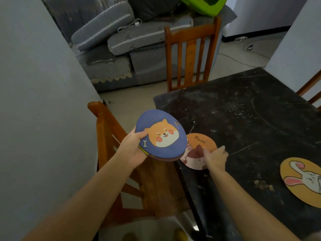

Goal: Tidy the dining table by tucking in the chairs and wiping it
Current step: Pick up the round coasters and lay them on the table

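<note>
My left hand (133,150) holds a stack of round mats off the table's left edge; the top one is blue with a dog's face (161,134). My right hand (215,158) pinches the rim of an orange "Meow" cat mat (199,145) lying at the near left edge of the black dining table (243,119). The tabletop is dusty with crumbs and scratches. A yellow rabbit mat (300,181) lies flat at the right. One wooden chair (121,171) stands pulled out under my arms; a second wooden chair (191,54) stands at the table's far end.
A grey wall (34,101) runs close along the left. A grey sofa piled with cushions (121,40) sits behind, with a green bin (203,4) on top. Part of another chair (311,91) shows at the right edge. A cable trails over the floor beyond.
</note>
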Available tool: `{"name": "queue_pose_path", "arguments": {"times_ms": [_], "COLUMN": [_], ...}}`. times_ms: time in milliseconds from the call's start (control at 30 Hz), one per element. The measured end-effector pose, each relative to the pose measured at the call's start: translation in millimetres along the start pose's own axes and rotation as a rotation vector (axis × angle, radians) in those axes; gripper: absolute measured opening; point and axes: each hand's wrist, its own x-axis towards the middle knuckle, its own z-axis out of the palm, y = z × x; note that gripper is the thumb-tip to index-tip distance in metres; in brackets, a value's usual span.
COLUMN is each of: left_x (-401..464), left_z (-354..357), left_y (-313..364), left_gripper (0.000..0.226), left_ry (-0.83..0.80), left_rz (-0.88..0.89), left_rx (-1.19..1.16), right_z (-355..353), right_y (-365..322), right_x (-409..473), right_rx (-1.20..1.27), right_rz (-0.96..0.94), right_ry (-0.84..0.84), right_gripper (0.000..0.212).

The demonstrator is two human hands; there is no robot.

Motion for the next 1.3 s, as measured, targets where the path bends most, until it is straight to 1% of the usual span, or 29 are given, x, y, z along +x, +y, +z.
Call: {"name": "queue_pose_path", "arguments": {"times_ms": [33, 67, 100, 133, 200, 233, 267, 300, 333, 400, 467, 533, 700, 767, 833, 900, 967, 1100, 1200, 1300], "left_x": [5, 9, 13, 18, 25, 29, 32, 35, 38, 46, 53, 63, 91, 106, 124, 144, 171, 215, 241, 269], "left_z": [0, 0, -1, -5, -11, -18, -24, -31, -38, -53, -62, -73, -83, -79, -72, -62, -53, -42, -38, -29], "left_y": [3, 6, 9, 14, 25, 32, 39, 46, 58, 79, 93, 106, 122, 128, 137, 147, 160, 182, 190, 193], "left_gripper": [0.04, 0.039, 0.037, 0.036, 0.034, 0.033, 0.033, 0.033, 0.032, 0.031, 0.031, 0.03, 0.029, 0.029, 0.028, 0.027, 0.029, 0.033, 0.029, 0.025], "left_ry": [-0.027, -0.05, -0.073, -0.108, -0.172, -0.213, -0.247, -0.274, -0.309, -0.359, -0.378, -0.414, -0.482, -0.514, -0.549, -0.578, -0.594, -0.619, -0.639, -0.7], "left_rz": [-0.016, -0.029, -0.047, -0.07, -0.105, -0.12, -0.129, -0.139, -0.151, -0.167, -0.175, -0.201, -0.279, -0.322, -0.356, -0.366, -0.365, -0.406, -0.449, -0.488], "left_rx": [0.001, -0.003, -0.002, 0.006, 0.035, 0.057, 0.073, 0.082, 0.089, 0.112, 0.169, 0.213, 0.316, 0.329, 0.351, 0.369, 0.375, 0.369, 0.328, 0.334], "right_z": [-2, -5, -8, -8, -7, -2, 3, 10, 20, 38, 48, 59, 61, 59, 58, 59, 64, 83, 97, 103], "right_y": [-7, -17, -29, -42, -64, -73, -81, -85, -90, -99, -105, -113, -130, -138, -147, -158, -174, -205, -222, -237], "right_x": [-6, -12, -19, -30, -53, -67, -79, -90, -100, -118, -130, -138, -137, -130, -120, -109, -94, -74, -63, -52], "right_rx": [0.002, 0.031, 0.087, 0.16, 0.286, 0.306, 0.279, 0.247, 0.246, 0.279, 0.309, 0.286, 0.104, 0.077, 0.075, 0.109, 0.207, 0.435, 0.47, 0.527], "right_rz": [-0.091, -0.173, -0.233, -0.262, -0.276, -0.3, -0.362, -0.428, -0.485, -0.538, -0.505, -0.469, -0.437, -0.413, -0.414, -0.424, -0.421, -0.341, -0.304, -0.23], "right_ry": [0.059, 0.076, 0.037, -0.051, -0.299, -0.371, -0.39, -0.363, -0.298, -0.175, -0.125, -0.124, -0.246, -0.272, -0.235, -0.191, -0.159, -0.068, 0.013, 0.088], "right_gripper": [0.074, 0.07, 0.062, 0.054, 0.044, 0.042, 0.042, 0.041, 0.041, 0.038, 0.034, 0.033, 0.041, 0.036, 0.026, 0.022, 0.022, 0.022, 0.021, 0.021]}}
